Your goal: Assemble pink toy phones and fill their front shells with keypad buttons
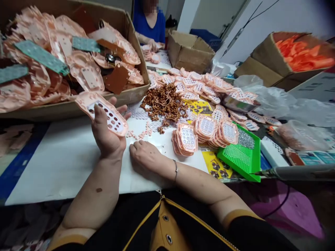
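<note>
A pink plastic shell with rows of dark holes (113, 119) is held up in my left hand (106, 134), its thumb across the near face and the fingers behind. On the white work surface (65, 157) rests my right hand (143, 153), back upward, with its fingers curled; whatever it may hold is hidden. Small pink pieces (146, 130) lie just beyond the right hand. Behind them is a heap of brown rubbery parts (167, 103). Stacks of pink shells with keypad-like faces (188, 137) stand to the right.
A big cardboard box of pink shells and green boards (138, 48) is at the upper left. A green tray (255, 157) of metal bits and a tool (300, 172) lie on the right. Across the table sits a person in blue (157, 26), near an open carton (190, 55).
</note>
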Demonstrator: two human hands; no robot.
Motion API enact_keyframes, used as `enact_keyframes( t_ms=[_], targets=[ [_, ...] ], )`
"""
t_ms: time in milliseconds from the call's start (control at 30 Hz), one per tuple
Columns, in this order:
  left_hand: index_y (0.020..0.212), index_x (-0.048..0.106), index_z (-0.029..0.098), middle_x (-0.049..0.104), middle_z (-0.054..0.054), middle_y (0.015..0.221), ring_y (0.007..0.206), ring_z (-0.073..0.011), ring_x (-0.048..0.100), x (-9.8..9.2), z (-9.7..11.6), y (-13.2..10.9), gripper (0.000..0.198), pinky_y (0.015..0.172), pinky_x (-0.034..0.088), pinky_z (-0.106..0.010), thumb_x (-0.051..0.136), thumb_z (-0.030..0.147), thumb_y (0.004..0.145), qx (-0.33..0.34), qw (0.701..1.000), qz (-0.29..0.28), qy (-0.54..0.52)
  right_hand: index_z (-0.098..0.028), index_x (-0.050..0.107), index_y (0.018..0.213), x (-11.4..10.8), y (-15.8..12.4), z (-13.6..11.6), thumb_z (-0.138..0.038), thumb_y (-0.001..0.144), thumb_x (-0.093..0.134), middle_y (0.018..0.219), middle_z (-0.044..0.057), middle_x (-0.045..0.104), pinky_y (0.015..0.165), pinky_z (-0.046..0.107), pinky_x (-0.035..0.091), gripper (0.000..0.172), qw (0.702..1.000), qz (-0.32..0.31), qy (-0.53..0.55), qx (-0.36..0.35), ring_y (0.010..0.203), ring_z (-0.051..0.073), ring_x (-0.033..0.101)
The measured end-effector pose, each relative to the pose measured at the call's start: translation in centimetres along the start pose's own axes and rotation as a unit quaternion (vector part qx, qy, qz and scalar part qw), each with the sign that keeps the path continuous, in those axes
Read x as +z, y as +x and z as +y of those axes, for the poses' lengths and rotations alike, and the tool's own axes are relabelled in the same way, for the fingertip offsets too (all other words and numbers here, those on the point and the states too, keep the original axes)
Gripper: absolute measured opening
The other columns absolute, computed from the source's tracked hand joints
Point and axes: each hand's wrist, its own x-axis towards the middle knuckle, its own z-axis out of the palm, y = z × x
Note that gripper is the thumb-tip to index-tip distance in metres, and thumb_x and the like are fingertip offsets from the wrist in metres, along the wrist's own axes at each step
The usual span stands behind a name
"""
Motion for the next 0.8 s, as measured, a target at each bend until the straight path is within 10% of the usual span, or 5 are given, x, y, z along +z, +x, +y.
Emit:
enact_keyframes(
  t_ms=[167,367,800],
  targets=[
    [0.101,0.069,0.027,0.076,-0.003,0.100,0.075,-0.0197,0.072,0.6,-0.2,0.3,0.068,0.064,0.060,-0.030,0.054,0.088,0.073,-0.076,0.996,-0.019,-0.032,-0.013,0.065,0.113,0.1,-2.6,2.1,-0.009,0.095,0.046,0.095,0.009,0.069,0.068,0.029,0.052,0.026,0.979,0.165,0.109,0.059,0.080,0.018,0.063],
    [0.102,0.070,0.022,0.077,-0.007,0.096,0.075,-0.0226,0.073,0.6,-0.2,0.3,0.070,0.064,0.062,-0.034,0.045,0.084,0.081,-0.215,0.974,-0.055,-0.047,-0.021,0.067,0.118,-2.4,-5.6,4.2,-0.009,0.097,0.048,0.099,0.006,0.069,0.076,0.026,0.056,0.030,0.834,0.497,0.232,0.064,0.089,0.013,0.067],
    [0.109,0.072,0.026,0.076,-0.006,0.107,0.111,-0.0300,0.070,0.4,-2.4,-1.7,0.047,0.104,0.053,-0.048,0.080,0.055,0.072,-0.240,0.962,-0.117,-0.062,-0.019,0.068,0.114,-3.2,-6.7,4.4,-0.009,0.096,0.054,0.093,0.007,0.069,0.074,0.027,0.057,0.025,0.810,0.527,0.251,0.056,0.084,0.014,0.066]
  ],
)
